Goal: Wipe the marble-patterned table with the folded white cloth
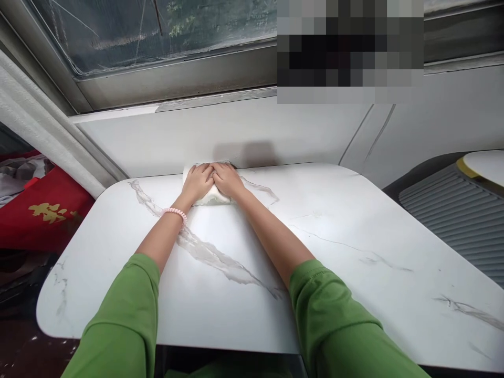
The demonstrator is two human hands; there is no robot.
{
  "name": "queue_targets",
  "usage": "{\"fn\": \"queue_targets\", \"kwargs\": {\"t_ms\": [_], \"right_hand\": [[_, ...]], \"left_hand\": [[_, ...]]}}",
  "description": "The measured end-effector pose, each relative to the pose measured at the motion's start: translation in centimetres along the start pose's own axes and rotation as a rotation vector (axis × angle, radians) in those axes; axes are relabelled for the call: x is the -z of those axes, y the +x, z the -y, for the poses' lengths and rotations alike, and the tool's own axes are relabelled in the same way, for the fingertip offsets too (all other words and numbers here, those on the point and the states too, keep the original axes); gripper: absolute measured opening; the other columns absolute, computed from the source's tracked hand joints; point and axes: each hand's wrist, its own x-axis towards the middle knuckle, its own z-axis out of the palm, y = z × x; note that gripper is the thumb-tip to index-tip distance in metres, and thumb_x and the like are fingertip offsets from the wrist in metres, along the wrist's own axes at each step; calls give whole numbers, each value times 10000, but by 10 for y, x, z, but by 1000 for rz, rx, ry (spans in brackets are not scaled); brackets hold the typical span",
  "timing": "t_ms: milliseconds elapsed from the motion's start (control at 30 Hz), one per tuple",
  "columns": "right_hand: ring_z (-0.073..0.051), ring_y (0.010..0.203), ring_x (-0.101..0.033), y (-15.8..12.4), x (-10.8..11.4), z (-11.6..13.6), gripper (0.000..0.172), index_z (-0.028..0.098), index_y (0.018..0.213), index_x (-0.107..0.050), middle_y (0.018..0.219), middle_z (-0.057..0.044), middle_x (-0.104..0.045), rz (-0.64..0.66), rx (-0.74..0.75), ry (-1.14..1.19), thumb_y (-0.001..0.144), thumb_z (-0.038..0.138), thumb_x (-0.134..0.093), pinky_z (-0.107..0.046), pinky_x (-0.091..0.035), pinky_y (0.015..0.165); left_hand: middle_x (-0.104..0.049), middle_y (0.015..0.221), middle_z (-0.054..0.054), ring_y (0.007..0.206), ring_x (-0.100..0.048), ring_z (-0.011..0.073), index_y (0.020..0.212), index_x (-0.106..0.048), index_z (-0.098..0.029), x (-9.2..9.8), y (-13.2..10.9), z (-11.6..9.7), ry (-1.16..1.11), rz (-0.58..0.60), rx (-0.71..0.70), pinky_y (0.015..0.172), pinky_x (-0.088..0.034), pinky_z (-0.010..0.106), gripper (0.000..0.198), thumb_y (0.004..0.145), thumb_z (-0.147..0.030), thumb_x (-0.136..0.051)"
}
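Along the far edge of the tabletop, a pale cloth lies under left hand and right hand — fingers laid over it, whether they grip I cannot tell. Pressing seems the step; the next move likely calls for even pressure.

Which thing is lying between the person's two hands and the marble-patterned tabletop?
In the head view, a pale cloth lies there: the left hand and the right hand rest on top of it, and the tabletop is underneath.
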Motion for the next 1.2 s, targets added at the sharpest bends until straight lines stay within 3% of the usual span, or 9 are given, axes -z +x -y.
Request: {"fn": "queue_targets", "kwargs": {"t_ms": [133,300,500,633,800,967,1067,1200], "right_hand": [[-270,1087,-558,-16,6,2,357,176,1073,-590,1146,-125,-667,-2,14,1,835,141,-326,-442,-354,1056],[-263,1134,-559,-59,23,7,387,173,1123,-569,1211,-140,-654,21,64,34,829,167,-318,-470,-343,1085],[-264,1311,-478,-149,58,20,417,191,1207,-561,1373,-144,-575,53,60,27,878,221,-307,-507,-281,1153],[-238,1358,-455,-222,89,27,441,262,1295,-530,1415,-105,-550,76,26,-48,926,265,-287,-525,-286,1171],[-205,1414,-395,-284,123,29,459,288,1382,-457,1448,-88,-520,81,-18,-70,962,295,-271,-488,-267,1201],[-208,1428,-378,-288,132,26,517,256,1433,-393,1479,-89,-488,127,-73,-76,921,253,-316,-502,-262,1203],[-248,1431,-371,-270,122,24,507,205,1357,-480,1460,-112,-506,140,-156,-123,871,217,-337,-535,-268,1186],[-273,1373,-431,-229,107,14,437,175,1258,-543,1399,-132,-554,26,-186,-125,873,225,-342,-533,-269,1168]], "left_hand": [[-468,1495,93,1395,-387,217,1362,-500,-189,1,-13,-14,10,21,16,1208,-179,453,457,929,-175,-354],[-439,1516,122,1420,-358,231,1376,-490,-151,1,-46,-49,1,36,18,1227,-151,462,454,941,-193,-363],[-400,1536,162,1454,-301,273,1375,-478,-130,0,-107,-113,-75,48,-23,1240,-128,497,458,937,-219,-378],[-362,1569,108,1479,-259,255,1383,-473,-193,4,-148,-160,-236,154,-87,1238,-133,533,450,960,-259,-334],[-287,1606,76,1507,-175,240,1361,-507,-202,10,-175,-204,-382,255,-167,1251,-78,512,436,939,-255,-407],[-237,1614,141,1513,-126,262,1417,-452,-146,9,-171,-212,-376,306,-228,1247,-83,518,505,921,-244,-428],[-229,1611,171,1512,-117,273,1465,-395,-119,4,-159,-203,-323,290,-272,1248,-112,489,563,926,-276,-434],[-261,1603,159,1502,-163,296,1454,-424,-139,-2,-126,-184,-205,219,-249,1236,-56,550,531,944,-282,-402]]}}
